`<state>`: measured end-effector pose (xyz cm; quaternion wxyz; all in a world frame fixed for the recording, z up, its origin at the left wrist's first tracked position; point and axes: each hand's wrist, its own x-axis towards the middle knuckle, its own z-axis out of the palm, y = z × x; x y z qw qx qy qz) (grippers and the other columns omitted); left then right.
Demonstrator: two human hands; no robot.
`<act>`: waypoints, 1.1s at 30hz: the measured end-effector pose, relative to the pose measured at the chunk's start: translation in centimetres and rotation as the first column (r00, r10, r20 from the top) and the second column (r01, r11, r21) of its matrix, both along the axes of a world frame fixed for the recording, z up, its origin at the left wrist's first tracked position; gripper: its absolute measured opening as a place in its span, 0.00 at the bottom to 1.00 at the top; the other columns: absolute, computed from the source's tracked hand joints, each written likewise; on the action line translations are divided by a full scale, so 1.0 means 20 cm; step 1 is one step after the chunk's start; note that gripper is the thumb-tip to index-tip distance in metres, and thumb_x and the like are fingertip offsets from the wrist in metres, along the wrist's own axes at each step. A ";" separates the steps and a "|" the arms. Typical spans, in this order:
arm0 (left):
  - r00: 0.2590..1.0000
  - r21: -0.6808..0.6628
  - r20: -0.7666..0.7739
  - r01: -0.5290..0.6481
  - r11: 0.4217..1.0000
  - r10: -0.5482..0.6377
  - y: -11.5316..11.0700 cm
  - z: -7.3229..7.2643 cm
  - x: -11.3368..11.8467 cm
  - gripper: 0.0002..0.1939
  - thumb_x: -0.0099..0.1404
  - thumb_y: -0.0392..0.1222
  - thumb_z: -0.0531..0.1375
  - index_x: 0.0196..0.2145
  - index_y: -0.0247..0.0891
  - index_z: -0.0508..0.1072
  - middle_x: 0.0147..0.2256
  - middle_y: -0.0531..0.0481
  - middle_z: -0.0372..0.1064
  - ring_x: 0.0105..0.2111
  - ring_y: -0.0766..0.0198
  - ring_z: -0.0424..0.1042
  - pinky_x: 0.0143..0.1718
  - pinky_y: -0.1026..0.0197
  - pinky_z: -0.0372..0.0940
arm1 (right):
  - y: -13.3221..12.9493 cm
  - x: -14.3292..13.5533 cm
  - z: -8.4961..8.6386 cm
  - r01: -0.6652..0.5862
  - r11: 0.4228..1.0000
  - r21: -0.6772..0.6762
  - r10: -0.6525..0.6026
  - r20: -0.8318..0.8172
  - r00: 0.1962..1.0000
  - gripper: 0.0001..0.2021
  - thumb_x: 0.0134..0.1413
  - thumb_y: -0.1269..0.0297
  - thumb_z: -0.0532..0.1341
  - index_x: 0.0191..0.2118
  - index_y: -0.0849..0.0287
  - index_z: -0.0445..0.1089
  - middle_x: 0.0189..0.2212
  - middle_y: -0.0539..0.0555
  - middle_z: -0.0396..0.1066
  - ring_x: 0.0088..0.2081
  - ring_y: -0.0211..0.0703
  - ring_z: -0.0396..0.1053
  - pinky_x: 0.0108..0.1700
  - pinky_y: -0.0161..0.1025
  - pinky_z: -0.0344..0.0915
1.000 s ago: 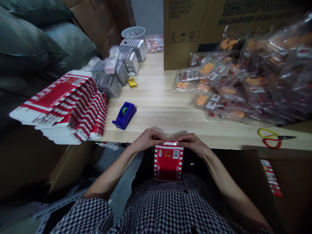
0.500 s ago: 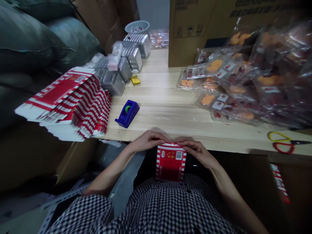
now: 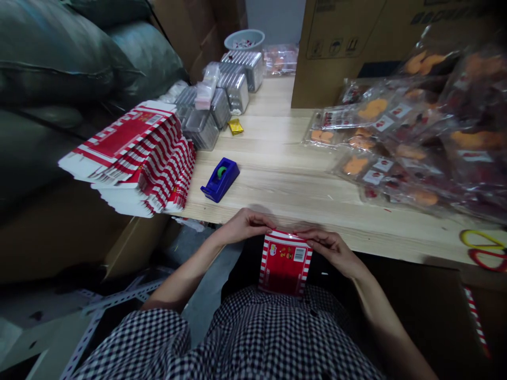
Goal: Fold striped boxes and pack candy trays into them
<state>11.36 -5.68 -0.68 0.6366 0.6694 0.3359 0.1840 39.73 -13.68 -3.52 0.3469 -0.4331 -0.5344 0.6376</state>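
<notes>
Striped box (image 3: pixel 285 270) lies at the near edge of the desk (image 3: pixel 273 169), long axis toward the shirt (image 3: pixel 273 332), far corners pinched equally by nearly closed left hand (image 3: pixel 246 226) and right hand (image 3: pixel 335 250).

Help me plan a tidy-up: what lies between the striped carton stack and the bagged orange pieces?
In the head view, the blue tape dispenser stands between them on the wooden table, much nearer the carton stack; a small yellow packet lies farther back.
</notes>
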 end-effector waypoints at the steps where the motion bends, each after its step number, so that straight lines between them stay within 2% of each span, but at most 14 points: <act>1: 1.000 0.011 0.001 -0.010 1.000 0.010 0.00 0.00 0.00 0.10 0.64 0.42 0.63 0.42 0.39 0.81 0.39 0.45 0.80 0.39 0.60 0.77 0.43 0.57 0.70 | 0.00 0.00 0.00 0.001 1.000 -0.003 -0.001 0.000 1.000 0.12 0.61 0.54 0.62 0.47 0.45 0.77 0.52 0.52 0.75 0.55 0.50 0.71 0.60 0.54 0.64; 7: 1.000 0.015 0.011 -0.025 1.000 0.025 -0.02 -0.02 -0.01 0.10 0.64 0.43 0.63 0.40 0.36 0.80 0.37 0.44 0.79 0.37 0.61 0.76 0.41 0.59 0.70 | 0.01 -0.03 0.02 0.000 1.000 0.030 0.000 0.003 1.000 0.11 0.62 0.53 0.61 0.46 0.47 0.77 0.51 0.53 0.75 0.53 0.49 0.71 0.58 0.52 0.65; 14: 0.993 -0.077 0.050 -0.103 0.992 0.107 -0.05 -0.02 -0.01 0.12 0.64 0.46 0.63 0.40 0.34 0.80 0.39 0.42 0.79 0.38 0.60 0.76 0.42 0.59 0.69 | 0.02 -0.05 0.02 0.005 1.000 0.029 -0.005 0.010 1.000 0.11 0.62 0.53 0.61 0.46 0.46 0.77 0.50 0.53 0.75 0.53 0.50 0.71 0.58 0.53 0.66; 19: 0.977 -0.201 0.029 -0.200 0.959 0.210 -0.03 -0.06 0.01 0.13 0.61 0.47 0.66 0.37 0.33 0.80 0.35 0.45 0.79 0.34 0.63 0.76 0.40 0.60 0.69 | 0.03 -0.05 0.00 0.008 0.999 0.034 -0.009 0.022 1.000 0.11 0.62 0.54 0.61 0.47 0.47 0.76 0.51 0.53 0.75 0.54 0.49 0.71 0.57 0.51 0.67; 29: 0.977 -0.257 0.036 -0.194 0.947 0.210 -0.03 -0.05 0.01 0.13 0.61 0.46 0.67 0.37 0.33 0.80 0.37 0.44 0.79 0.36 0.63 0.76 0.42 0.61 0.68 | 0.02 -0.04 0.00 -0.001 1.000 0.024 0.001 0.008 1.000 0.12 0.63 0.55 0.60 0.49 0.47 0.76 0.53 0.53 0.74 0.55 0.49 0.70 0.59 0.51 0.65; 33: 0.964 -0.347 0.022 -0.241 0.906 0.265 -0.03 -0.04 0.02 0.14 0.58 0.46 0.69 0.36 0.32 0.80 0.36 0.44 0.79 0.34 0.64 0.76 0.41 0.61 0.68 | 0.02 -0.04 0.01 -0.003 1.000 0.011 0.003 0.006 1.000 0.13 0.63 0.54 0.60 0.50 0.46 0.75 0.54 0.52 0.73 0.56 0.50 0.69 0.60 0.51 0.64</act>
